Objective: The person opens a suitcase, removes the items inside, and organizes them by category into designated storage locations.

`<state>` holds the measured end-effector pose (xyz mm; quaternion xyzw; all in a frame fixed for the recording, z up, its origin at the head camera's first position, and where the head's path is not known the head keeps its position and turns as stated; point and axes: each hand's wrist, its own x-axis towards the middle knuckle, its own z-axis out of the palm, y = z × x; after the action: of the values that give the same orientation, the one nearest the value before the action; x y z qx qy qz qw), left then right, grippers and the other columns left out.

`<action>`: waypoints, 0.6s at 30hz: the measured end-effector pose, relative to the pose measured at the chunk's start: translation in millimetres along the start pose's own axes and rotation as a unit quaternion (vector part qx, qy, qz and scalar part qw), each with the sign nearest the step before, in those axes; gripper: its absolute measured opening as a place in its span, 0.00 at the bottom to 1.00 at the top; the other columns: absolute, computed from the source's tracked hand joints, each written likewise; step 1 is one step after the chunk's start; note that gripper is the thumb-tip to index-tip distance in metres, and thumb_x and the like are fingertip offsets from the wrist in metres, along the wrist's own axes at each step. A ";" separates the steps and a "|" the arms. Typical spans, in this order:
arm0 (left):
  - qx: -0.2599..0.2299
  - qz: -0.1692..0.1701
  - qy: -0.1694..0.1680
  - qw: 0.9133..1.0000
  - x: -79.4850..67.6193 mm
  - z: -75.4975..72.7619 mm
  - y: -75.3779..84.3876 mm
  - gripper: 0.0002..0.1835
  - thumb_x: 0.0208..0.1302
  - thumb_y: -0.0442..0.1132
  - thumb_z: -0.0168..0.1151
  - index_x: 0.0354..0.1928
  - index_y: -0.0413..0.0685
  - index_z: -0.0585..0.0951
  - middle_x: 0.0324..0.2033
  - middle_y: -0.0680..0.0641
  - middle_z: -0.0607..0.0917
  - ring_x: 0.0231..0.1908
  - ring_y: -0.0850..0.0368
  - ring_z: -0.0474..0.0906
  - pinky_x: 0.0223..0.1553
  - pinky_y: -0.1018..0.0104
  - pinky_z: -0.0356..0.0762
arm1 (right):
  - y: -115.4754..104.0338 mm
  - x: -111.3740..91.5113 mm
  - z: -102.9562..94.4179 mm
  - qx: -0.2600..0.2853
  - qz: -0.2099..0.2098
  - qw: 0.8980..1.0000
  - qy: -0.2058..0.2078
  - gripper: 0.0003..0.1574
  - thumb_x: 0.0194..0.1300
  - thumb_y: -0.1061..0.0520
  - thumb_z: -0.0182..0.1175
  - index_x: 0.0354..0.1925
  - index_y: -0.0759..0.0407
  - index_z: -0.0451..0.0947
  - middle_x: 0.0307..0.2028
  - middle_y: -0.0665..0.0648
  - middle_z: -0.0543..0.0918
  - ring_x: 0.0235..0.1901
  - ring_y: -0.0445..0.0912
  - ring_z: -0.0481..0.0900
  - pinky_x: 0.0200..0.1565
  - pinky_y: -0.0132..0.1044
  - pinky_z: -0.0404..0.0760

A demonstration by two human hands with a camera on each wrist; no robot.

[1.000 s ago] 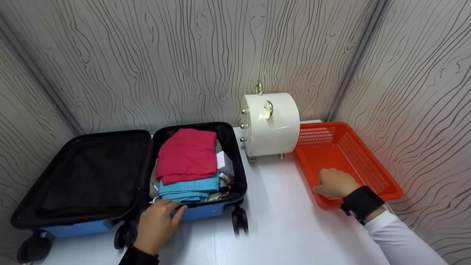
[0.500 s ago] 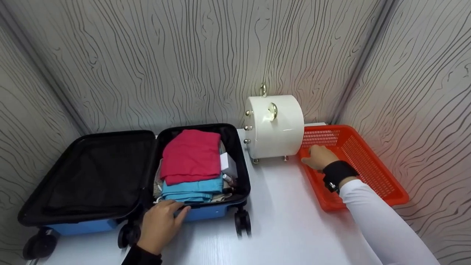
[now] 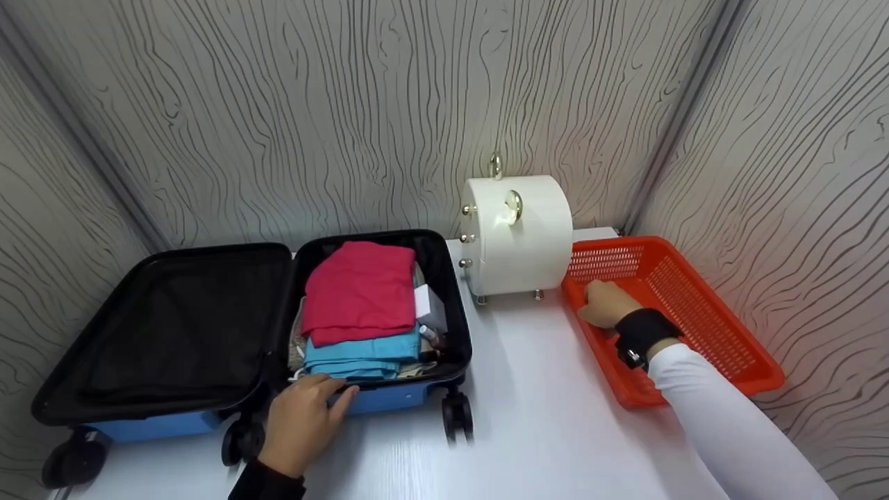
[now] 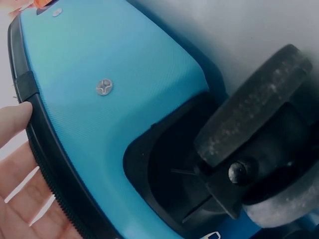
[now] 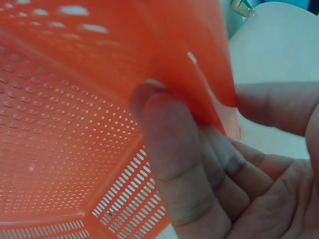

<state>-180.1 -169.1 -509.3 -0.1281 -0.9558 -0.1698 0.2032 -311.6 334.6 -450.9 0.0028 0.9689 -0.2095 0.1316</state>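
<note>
In the head view, an open blue suitcase point(image 3: 385, 398) with black lining lies on the left. Its right half holds folded red cloth point(image 3: 361, 292), folded light-blue cloth point(image 3: 375, 351), a white box point(image 3: 430, 307) and a small tube point(image 3: 428, 335). My left hand point(image 3: 298, 423) holds the near rim of that half, fingers over the edge. The left wrist view shows its thumb point(image 4: 17, 119) against the black edging. A red plastic basket point(image 3: 701, 285) stands at the right. My right hand point(image 3: 605, 304) grips its left rim, thumb outside and fingers inside.
Between suitcase and basket stands a white drum-shaped object point(image 3: 524, 236) with gold knobs and short feet. Black wheels point(image 3: 457, 415) stick out from the suitcase's near side. Wood-patterned panels point(image 3: 389, 118) enclose the white table point(image 3: 528, 417) at the back and sides.
My right hand has moved from the basket's near-left part to farther up its left rim and taken hold there. The basket has shifted slightly rightward and nearer. My left hand has stayed put.
</note>
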 end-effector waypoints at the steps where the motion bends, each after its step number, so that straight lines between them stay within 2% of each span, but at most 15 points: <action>1: 0.001 0.002 0.002 1.000 0.0 -0.3 0.2 0.10 0.67 0.48 0.78 0.40 0.49 0.94 0.37 0.47 0.92 0.38 0.50 0.90 0.41 0.51 0.88 | 1.3 -2.5 -0.3 0.002 0.001 1.000 -0.009 0.03 0.67 0.64 0.58 0.34 0.62 0.74 0.23 0.55 0.75 0.21 0.48 0.79 0.22 0.34 0.80; 2: 0.001 0.002 0.003 1.000 -0.1 -0.4 0.6 0.10 0.67 0.48 0.78 0.40 0.49 0.94 0.37 0.47 0.92 0.38 0.50 0.90 0.41 0.51 0.88 | 2.7 -5.1 -0.4 0.004 0.001 1.000 -0.019 0.01 0.66 0.65 0.58 0.36 0.63 0.75 0.24 0.56 0.76 0.22 0.48 0.80 0.22 0.35 0.81; 8: -0.002 -0.003 0.001 1.000 -0.7 0.1 1.8 0.10 0.66 0.48 0.79 0.40 0.49 0.94 0.36 0.47 0.92 0.38 0.51 0.90 0.40 0.51 0.88 | 7.9 -26.7 2.7 0.016 0.002 0.996 -0.083 0.12 0.66 0.62 0.61 0.48 0.64 0.75 0.33 0.60 0.82 0.27 0.50 0.85 0.29 0.43 0.89; 11: -0.006 -0.005 -0.007 1.000 -0.1 -0.4 2.1 0.10 0.67 0.48 0.78 0.40 0.49 0.94 0.37 0.47 0.92 0.38 0.50 0.90 0.41 0.50 0.88 | 6.8 -40.7 5.4 0.030 0.017 0.994 -0.107 0.13 0.66 0.61 0.64 0.48 0.62 0.75 0.32 0.59 0.83 0.26 0.50 0.86 0.29 0.44 0.90; 15: -0.009 -0.011 -0.013 1.000 0.8 -0.8 1.9 0.10 0.67 0.48 0.78 0.40 0.49 0.94 0.37 0.46 0.92 0.38 0.50 0.90 0.42 0.49 0.88 | -1.8 -55.6 11.5 0.030 0.022 0.991 -0.126 0.13 0.65 0.60 0.66 0.46 0.60 0.76 0.30 0.58 0.83 0.23 0.49 0.86 0.27 0.41 0.89; 18: -0.007 -0.011 -0.011 1.000 0.9 -0.4 1.1 0.11 0.67 0.49 0.78 0.40 0.49 0.94 0.37 0.46 0.92 0.38 0.50 0.90 0.42 0.49 0.88 | -12.7 -62.9 20.3 0.009 0.006 0.992 -0.124 0.12 0.65 0.61 0.67 0.44 0.60 0.75 0.28 0.57 0.83 0.21 0.48 0.85 0.25 0.40 0.88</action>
<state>-180.5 -168.1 -508.3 -0.1206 -0.9581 -0.1774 0.1896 -246.4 317.8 -447.5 -0.0163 0.9430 -0.2166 0.2522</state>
